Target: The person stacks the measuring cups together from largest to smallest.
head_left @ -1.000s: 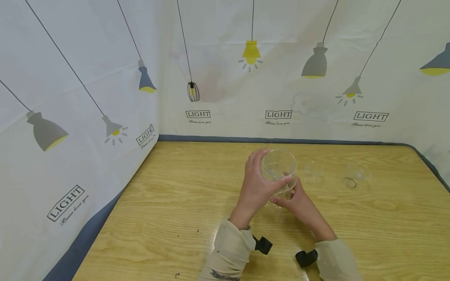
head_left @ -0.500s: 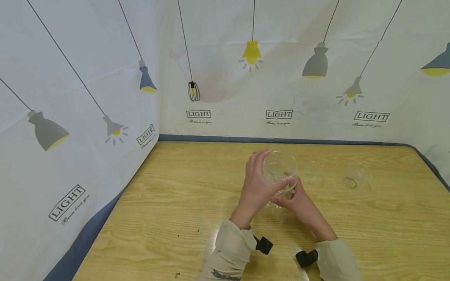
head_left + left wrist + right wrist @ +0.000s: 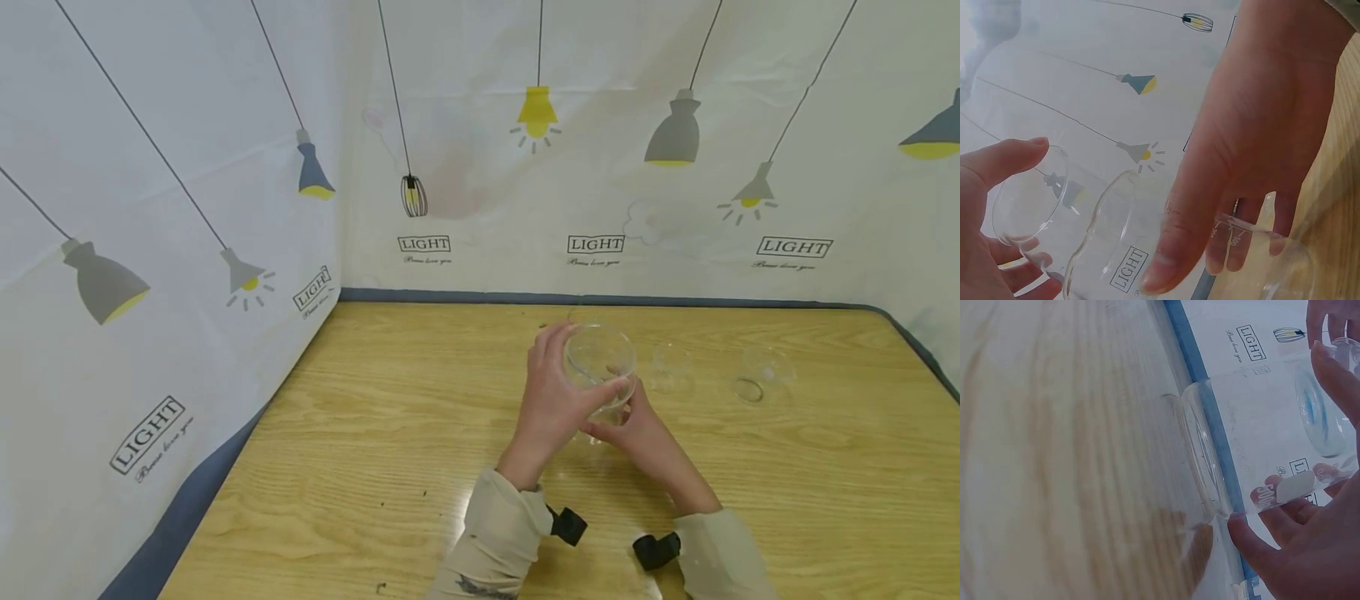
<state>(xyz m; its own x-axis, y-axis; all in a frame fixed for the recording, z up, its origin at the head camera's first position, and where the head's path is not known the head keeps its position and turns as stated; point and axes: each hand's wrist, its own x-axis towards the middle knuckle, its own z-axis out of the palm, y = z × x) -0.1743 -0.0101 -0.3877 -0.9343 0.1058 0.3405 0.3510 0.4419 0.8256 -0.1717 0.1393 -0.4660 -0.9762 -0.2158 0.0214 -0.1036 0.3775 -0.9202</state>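
Both hands hold clear glass in front of me, with several see-through edges overlapping. My left hand [image 3: 551, 400] grips the upper part of a glass beaker [image 3: 600, 354], its thumb across the near side and its fingers around the far left. Graduation marks show on the glass by the left fingers in the left wrist view. Lower and to the right, my right hand [image 3: 648, 446] curls around the glass. A printed 500 and a white patch [image 3: 1296, 486] lie by its fingers [image 3: 1285, 525]. Whether this is one beaker or two nested ones I cannot tell.
To the right of the hands on the wooden table [image 3: 375, 417] stands a small clear glass vessel [image 3: 670, 367]. Farther right is another clear glass piece [image 3: 768, 367] with a round ring edge. A lamp-printed white sheet [image 3: 480, 167] rises behind the table and along its left side.
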